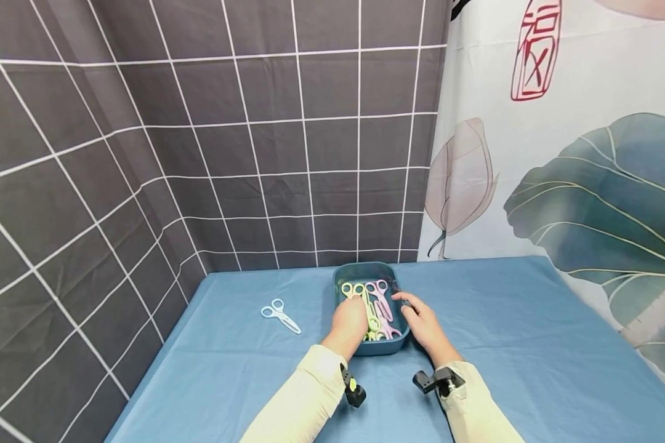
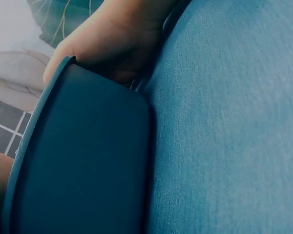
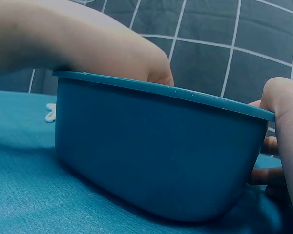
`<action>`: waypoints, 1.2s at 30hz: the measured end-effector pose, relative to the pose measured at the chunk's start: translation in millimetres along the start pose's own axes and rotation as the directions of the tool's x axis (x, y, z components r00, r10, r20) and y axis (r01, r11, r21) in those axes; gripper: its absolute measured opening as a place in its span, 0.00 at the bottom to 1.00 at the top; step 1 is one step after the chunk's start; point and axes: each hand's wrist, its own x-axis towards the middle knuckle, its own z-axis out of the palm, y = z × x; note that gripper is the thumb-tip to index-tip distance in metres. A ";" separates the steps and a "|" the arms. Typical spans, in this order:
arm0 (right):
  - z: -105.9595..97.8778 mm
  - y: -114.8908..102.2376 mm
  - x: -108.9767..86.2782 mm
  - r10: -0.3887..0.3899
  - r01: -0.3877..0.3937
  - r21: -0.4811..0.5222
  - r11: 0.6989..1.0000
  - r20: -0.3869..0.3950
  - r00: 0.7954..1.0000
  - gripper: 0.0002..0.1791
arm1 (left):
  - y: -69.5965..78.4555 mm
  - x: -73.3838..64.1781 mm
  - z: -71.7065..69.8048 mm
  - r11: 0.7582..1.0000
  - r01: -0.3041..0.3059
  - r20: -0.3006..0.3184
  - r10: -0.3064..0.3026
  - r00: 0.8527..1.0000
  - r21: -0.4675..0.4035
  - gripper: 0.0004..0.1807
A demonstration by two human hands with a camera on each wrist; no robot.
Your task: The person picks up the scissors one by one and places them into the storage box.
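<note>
A dark blue plastic basket [image 1: 378, 348] holds several toy-like scissors, yellow-green scissors [image 1: 372, 320] and pink-purple scissors [image 1: 385, 301]. My left hand [image 1: 350, 320] reaches over the basket's near left rim, among the yellow-green scissors. Its fingertips are hidden behind the hand and, in the right wrist view, behind the basket wall [image 3: 156, 146]. On the right side, my right hand [image 1: 425, 323] holds the basket at its rim, with some fingers [image 3: 266, 176] along the outside wall. Light blue scissors [image 1: 279, 315] lie apart on the table, left of the basket.
A blue cloth covers the table [image 1: 210, 381]. Behind it hangs a dark grey curtain [image 1: 277, 147] with white grid lines; a white cloth [image 1: 476, 234] with leaf prints hangs at the right. Each sleeve carries a small black wrist camera [image 1: 439, 381].
</note>
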 end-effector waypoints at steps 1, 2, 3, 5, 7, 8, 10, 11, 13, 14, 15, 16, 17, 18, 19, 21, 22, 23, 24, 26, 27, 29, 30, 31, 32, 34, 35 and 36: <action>0.0 0.1 0.1 -0.003 0.003 -0.002 1.000 -0.001 1.000 0.18 | 0.4 0.3 0.2 1.000 0.004 0.002 -0.004 1.000 0.007 0.09; 0.0 0.1 0.1 -0.003 0.003 0.001 1.000 0.000 1.000 0.18 | 0.8 0.6 0.1 1.000 0.007 0.008 -0.007 1.000 0.015 0.09; 0.0 0.2 0.2 -0.006 0.006 0.000 1.000 -0.001 1.000 0.18 | 0.9 0.8 0.5 1.000 0.008 0.012 -0.008 1.000 0.025 0.09; 0.1 0.3 0.2 -0.004 0.004 -0.006 1.000 -0.001 1.000 0.18 | 1.2 1.3 0.4 0.999 0.007 0.024 -0.008 1.000 0.044 0.09; -0.2 0.3 -0.2 0.002 -0.002 -0.011 1.000 0.005 1.000 0.19 | 1.2 1.4 0.6 0.998 0.002 0.033 -0.004 0.999 0.059 0.09; -0.2 0.4 -0.2 0.005 -0.005 -0.012 1.000 0.006 1.000 0.19 | 1.2 1.6 0.6 0.998 0.000 0.037 -0.002 0.999 0.066 0.09; -0.3 0.6 -0.2 0.010 -0.010 -0.015 1.000 0.006 1.000 0.19 | 1.3 1.7 0.8 0.998 0.001 0.042 -0.004 0.999 0.069 0.09; -0.3 0.7 -0.2 0.011 -0.010 -0.015 1.000 0.007 1.000 0.19 | 1.2 1.7 1.0 0.998 0.001 0.044 -0.004 0.999 0.070 0.09; -0.4 0.5 -0.2 0.009 -0.009 -0.012 1.000 0.009 1.000 0.19 | 1.2 1.7 0.8 0.997 0.000 0.049 -0.003 0.999 0.075 0.09; -0.2 0.6 0.2 0.007 -0.007 -0.009 1.000 0.006 1.000 0.19 | 1.1 1.6 0.8 0.997 -0.001 0.048 -0.002 0.999 0.077 0.09; -0.2 0.5 0.1 0.004 -0.004 -0.008 1.000 0.006 1.000 0.19 | 0.9 1.4 0.5 0.997 -0.003 0.049 -0.001 0.999 0.077 0.08; -0.2 0.3 0.1 0.001 -0.001 -0.008 1.000 0.006 1.000 0.19 | 0.7 1.1 0.0 0.997 -0.006 0.048 0.003 0.999 0.074 0.08; -0.1 0.2 0.0 -0.001 0.001 -0.008 1.000 0.006 1.000 0.18 | 0.4 0.8 -0.6 0.998 -0.010 0.044 0.007 0.999 0.064 0.07; -0.1 0.1 -0.2 -0.002 0.002 -0.008 1.000 0.004 1.000 0.18 | 0.0 0.4 -1.1 0.999 -0.019 0.034 0.018 0.999 0.049 0.06; -0.1 0.0 -0.3 -0.004 0.004 -0.005 1.000 0.002 1.000 0.18 | -0.7 -0.4 -1.7 0.999 -0.031 0.024 0.030 0.999 0.031 0.05; -0.2 -0.4 -0.9 -0.002 0.002 0.000 1.000 0.002 1.000 0.19 | -2.2 -2.0 -3.4 0.998 -0.067 -0.004 0.067 0.998 -0.014 0.06; -0.2 -0.4 -1.1 -0.001 0.001 0.002 1.000 0.001 1.000 0.19 | -3.2 -2.9 -4.1 0.995 -0.090 -0.025 0.089 0.996 -0.039 0.07; -0.2 -0.5 -1.3 0.001 -0.001 0.005 1.000 0.000 1.000 0.19 | -4.6 -3.6 -4.4 0.992 -0.115 -0.049 0.112 0.992 -0.060 0.08; -0.2 -0.6 -1.5 0.001 -0.001 0.008 1.000 -0.001 1.000 0.18 | -5.9 -4.4 -5.0 0.987 -0.141 -0.074 0.135 0.988 -0.078 0.08; -0.3 -0.8 -1.6 0.004 -0.004 0.007 1.000 0.003 1.000 0.18 | -9.3 -5.8 -6.5 0.976 -0.177 -0.117 0.162 0.980 -0.129 0.08; -0.3 -0.8 -1.5 0.006 -0.006 0.003 1.000 0.005 1.000 0.18 | -11.2 -6.3 -7.2 0.970 -0.189 -0.139 0.168 0.976 -0.155 0.08; -0.4 -0.9 -1.3 0.009 -0.009 -0.001 1.000 0.008 1.000 0.18 | -15.8 -6.0 -7.3 0.956 -0.213 -0.188 0.175 0.966 -0.202 0.11; -0.5 -0.9 -1.1 0.010 -0.010 -0.004 1.000 0.010 1.000 0.18 | -17.9 -6.2 -7.8 0.949 -0.221 -0.209 0.175 0.962 -0.224 0.13; -0.5 -1.0 -1.1 0.011 -0.011 -0.006 1.000 0.012 1.000 0.19 | -20.7 -6.1 -8.0 0.943 -0.231 -0.231 0.177 0.957 -0.238 0.14; -0.6 -0.9 -1.0 0.013 -0.013 -0.007 1.000 0.014 1.000 0.19 | -23.4 -5.9 -8.0 0.940 -0.240 -0.251 0.178 0.951 -0.242 0.14; -0.7 -0.6 -1.0 0.014 -0.014 -0.005 1.000 0.015 1.000 0.19 | -29.4 -5.9 -7.3 0.932 -0.273 -0.311 0.193 0.931 -0.240 0.15; -0.7 -0.3 -0.8 0.015 -0.015 -0.005 1.000 0.016 1.000 0.19 | -32.5 -6.0 -7.2 0.922 -0.303 -0.348 0.210 0.914 -0.240 0.15; -0.6 -0.1 -0.8 0.017 -0.017 -0.004 1.000 0.018 1.000 0.19 | -35.9 -6.1 -6.6 0.911 -0.339 -0.384 0.233 0.893 -0.235 0.14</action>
